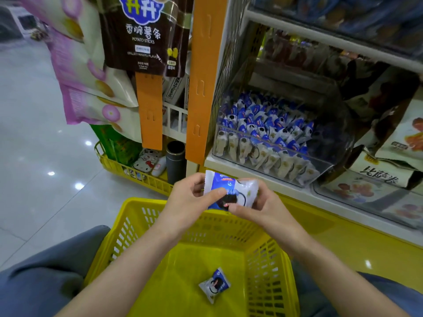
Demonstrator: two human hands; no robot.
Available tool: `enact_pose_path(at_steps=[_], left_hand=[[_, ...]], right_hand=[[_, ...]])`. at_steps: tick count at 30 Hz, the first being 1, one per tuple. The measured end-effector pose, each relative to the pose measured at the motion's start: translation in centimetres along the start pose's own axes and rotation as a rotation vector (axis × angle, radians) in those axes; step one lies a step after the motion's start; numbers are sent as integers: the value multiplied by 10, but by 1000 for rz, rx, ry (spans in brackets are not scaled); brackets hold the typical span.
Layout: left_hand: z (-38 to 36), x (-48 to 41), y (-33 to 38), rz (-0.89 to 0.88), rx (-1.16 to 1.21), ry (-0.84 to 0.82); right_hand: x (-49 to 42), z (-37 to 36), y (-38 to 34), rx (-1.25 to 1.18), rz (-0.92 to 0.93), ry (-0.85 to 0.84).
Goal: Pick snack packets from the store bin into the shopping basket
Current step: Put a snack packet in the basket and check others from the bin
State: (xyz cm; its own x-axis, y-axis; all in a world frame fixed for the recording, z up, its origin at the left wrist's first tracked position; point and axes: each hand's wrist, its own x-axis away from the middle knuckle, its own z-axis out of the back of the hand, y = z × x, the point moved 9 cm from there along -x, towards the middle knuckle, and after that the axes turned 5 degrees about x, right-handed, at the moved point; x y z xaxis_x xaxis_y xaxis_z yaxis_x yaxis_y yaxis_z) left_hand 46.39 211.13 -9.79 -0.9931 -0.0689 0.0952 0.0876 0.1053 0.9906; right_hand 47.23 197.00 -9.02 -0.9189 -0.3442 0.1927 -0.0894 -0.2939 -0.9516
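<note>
Blue-and-white plastic snack packet (231, 188) is held btwn both hands, just over the far rim of the yellow slotted plastic basket (142, 202). Left hand (190, 197) grip is clamped on its left edge; right hand (263, 207) grip is clamped on the right end. Suggest: bring it inward over basket centre, lower, release both grips together near the lone packet on the basket floor (214, 285). Risk: rim bounce. Clear plastic store bin (329, 168) still well stocked.

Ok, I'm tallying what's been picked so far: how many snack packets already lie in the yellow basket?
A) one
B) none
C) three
A: one packet lies on the basket floor; the left hand and right hand hold a second packet over its far rim.
</note>
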Motion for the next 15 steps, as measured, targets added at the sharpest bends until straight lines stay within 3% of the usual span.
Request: enact_pose_path(at_steps=[3, 7, 15], left_hand=[[-3, 1, 14, -110, -201, -35], [-16, 10, 29, -260, -428, -106], [-46, -12, 80, -448, -457, -165]], right_hand=[[5, 5, -10, 218, 107, 61], [11, 18, -18, 227, 202, 167], [5, 40, -51, 397, 215, 84]])
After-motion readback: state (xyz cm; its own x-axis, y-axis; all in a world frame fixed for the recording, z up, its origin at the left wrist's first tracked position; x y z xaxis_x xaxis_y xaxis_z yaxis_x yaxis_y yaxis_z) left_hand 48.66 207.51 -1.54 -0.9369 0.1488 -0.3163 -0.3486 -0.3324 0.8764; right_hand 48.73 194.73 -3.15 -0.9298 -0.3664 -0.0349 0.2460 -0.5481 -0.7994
